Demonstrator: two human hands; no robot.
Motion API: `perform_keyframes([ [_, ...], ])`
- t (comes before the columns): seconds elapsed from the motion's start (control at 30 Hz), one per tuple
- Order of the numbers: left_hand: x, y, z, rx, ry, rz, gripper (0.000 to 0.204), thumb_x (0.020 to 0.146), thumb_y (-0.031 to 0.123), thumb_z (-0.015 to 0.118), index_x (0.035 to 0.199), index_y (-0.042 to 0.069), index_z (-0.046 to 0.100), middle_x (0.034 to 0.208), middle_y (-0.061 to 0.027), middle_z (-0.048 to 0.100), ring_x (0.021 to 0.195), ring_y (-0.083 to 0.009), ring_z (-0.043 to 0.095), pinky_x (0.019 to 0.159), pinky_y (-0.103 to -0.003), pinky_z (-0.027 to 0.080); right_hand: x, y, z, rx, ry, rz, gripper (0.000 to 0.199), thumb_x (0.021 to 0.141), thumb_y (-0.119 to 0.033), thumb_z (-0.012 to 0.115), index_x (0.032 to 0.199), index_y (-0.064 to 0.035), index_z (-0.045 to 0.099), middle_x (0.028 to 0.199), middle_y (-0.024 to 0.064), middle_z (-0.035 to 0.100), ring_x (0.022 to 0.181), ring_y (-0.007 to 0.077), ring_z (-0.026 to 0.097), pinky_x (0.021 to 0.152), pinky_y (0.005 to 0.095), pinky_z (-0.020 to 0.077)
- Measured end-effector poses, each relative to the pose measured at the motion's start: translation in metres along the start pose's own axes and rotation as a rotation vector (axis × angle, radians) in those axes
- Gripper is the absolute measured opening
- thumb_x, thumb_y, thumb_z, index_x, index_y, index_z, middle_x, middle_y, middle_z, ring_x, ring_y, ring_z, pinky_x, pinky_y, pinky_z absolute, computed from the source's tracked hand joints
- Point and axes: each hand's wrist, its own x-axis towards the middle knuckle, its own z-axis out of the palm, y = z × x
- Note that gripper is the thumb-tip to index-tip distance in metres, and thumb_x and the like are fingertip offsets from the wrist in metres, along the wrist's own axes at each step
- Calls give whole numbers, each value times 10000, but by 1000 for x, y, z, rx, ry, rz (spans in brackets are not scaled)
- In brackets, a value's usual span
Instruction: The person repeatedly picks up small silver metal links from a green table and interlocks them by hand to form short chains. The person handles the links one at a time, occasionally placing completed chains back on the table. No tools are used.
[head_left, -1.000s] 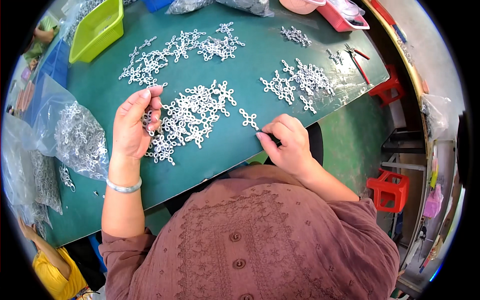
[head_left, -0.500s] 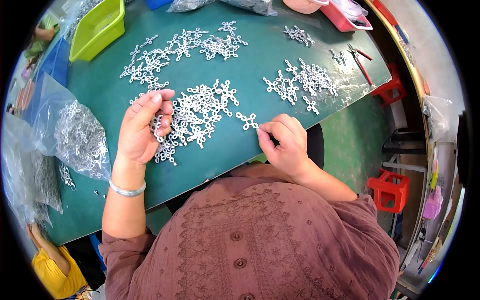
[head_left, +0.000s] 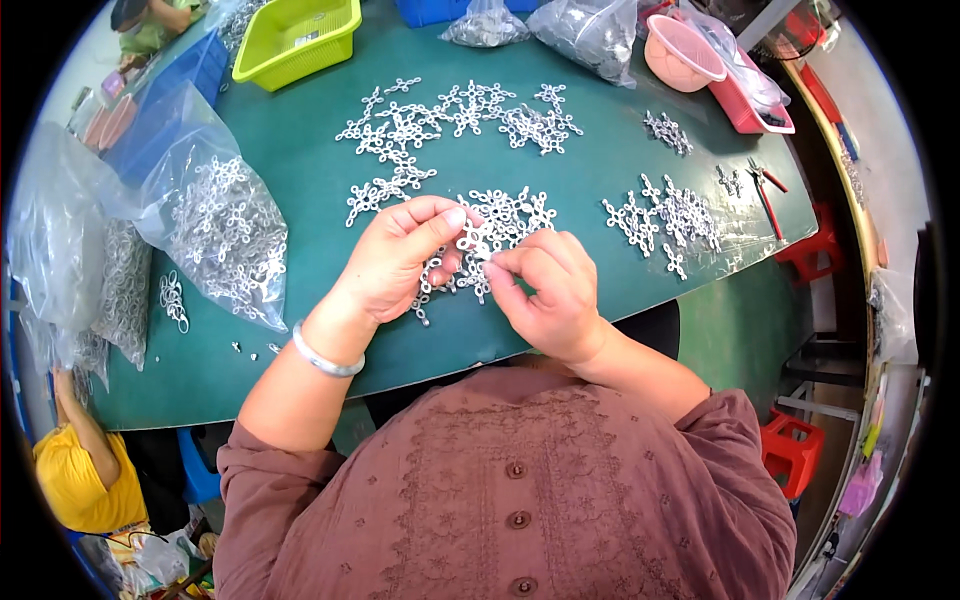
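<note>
My left hand (head_left: pixel 395 262) and my right hand (head_left: pixel 545 290) meet over the green table (head_left: pixel 300 170), both pinching a small white plastic cross-shaped part (head_left: pixel 476 243) between fingertips. Just beyond them lies a pile of the same white parts (head_left: pixel 510 212). More groups of white parts lie further back (head_left: pixel 450 115) and to the right (head_left: pixel 665 215). A silver bangle sits on my left wrist.
Clear bags of white parts (head_left: pixel 225 235) lie at the left. A lime-green basket (head_left: pixel 298 35), a pink bowl (head_left: pixel 683 52) and a red tray (head_left: pixel 750 105) stand at the far edge. Red-handled pliers (head_left: pixel 765 190) lie at the right. Another person in yellow (head_left: pixel 80 470) sits at lower left.
My right hand has moved left from the table's near edge up to my left hand, and both now hold one part together. The view has shifted slightly.
</note>
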Motion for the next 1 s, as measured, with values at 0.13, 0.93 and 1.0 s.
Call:
perform_keyframes([
  [0.13,2,1,-1,-110,61,11,176,869,192,475,825,46,563,734,-46,560,558,-103,497,479,-206,402,0,11,-9,-77,-112,23,115,669,-87,662,720,-78,559,668,36,513,593,212,508,524,315,376],
  [0.93,5,0,-5,-42,-5,-9,198,844,105,504,1013,6,531,695,-19,507,627,-108,505,453,-190,374,16,58,-42,412,-367,858,102,782,-70,571,820,24,572,680,19,565,612,65,489,558,223,418],
  [1.0,3,-2,-2,-14,1,-5,208,848,128,525,1018,8,536,669,-1,504,600,-89,498,430,-170,356,23,45,-40,556,-358,920,99,777,-70,575,819,20,573,690,17,568,608,67,494,556,213,416],
])
